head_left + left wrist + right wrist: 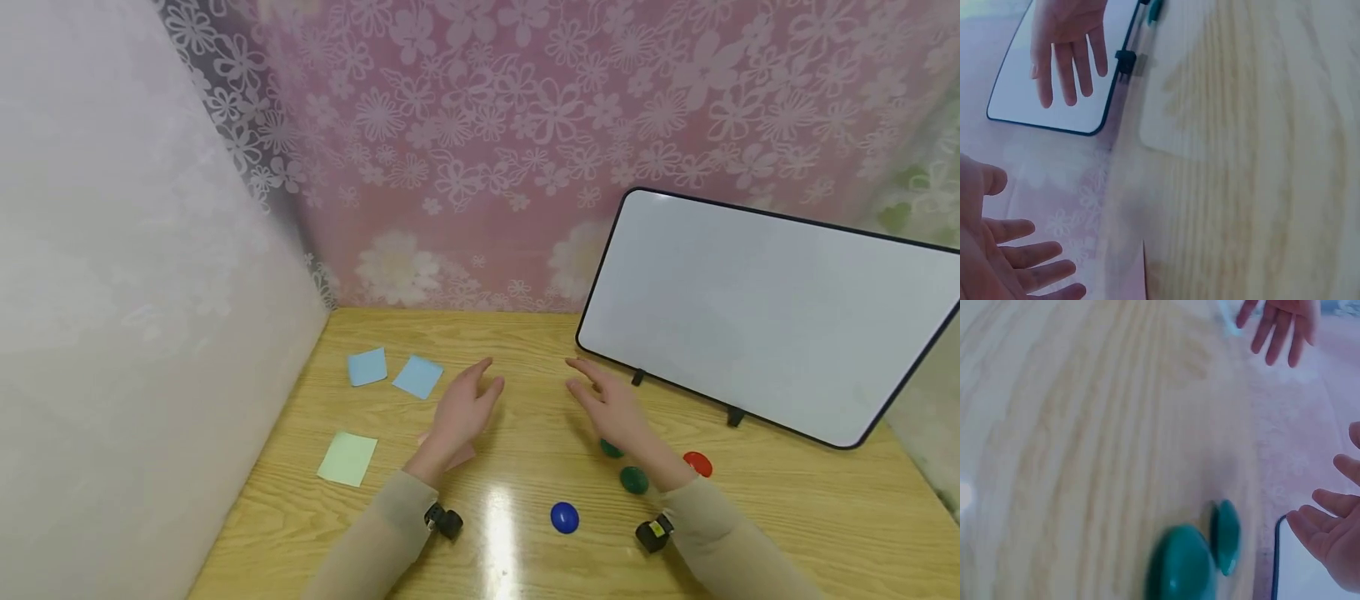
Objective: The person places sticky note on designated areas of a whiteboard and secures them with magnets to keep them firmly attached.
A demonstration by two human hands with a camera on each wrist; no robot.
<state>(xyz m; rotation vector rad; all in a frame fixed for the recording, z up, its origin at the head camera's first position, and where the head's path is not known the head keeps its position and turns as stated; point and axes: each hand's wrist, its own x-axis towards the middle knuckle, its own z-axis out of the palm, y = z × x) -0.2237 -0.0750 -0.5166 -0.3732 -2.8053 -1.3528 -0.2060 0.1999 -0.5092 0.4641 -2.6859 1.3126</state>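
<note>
Both hands hover over the middle of the wooden table (525,333), palms turned toward each other, fingers straight and loosely spread, holding nothing. The left hand (465,412) hangs above a pale pink sticky note (459,456) that is mostly hidden beneath it; the right hand (611,408) hangs just over two green round magnets (633,479), with a red magnet (697,463) close by its wrist and a blue magnet (564,517) nearer the person. The whiteboard (765,317) leans on its small feet just to the right of the right hand.

The risks here look modest but real. A right hand that drops or sweeps sideways could knock the green magnets, which might roll or slide off toward the table edge. A careless swing of that hand outward could clip the whiteboard's lower corner and tip it off its feet. The left sleeve (390,525) might drag the pink note, and the right wrist view is too blurred to tell whether the two green magnets touch, so they may snap together if nudged.
</note>
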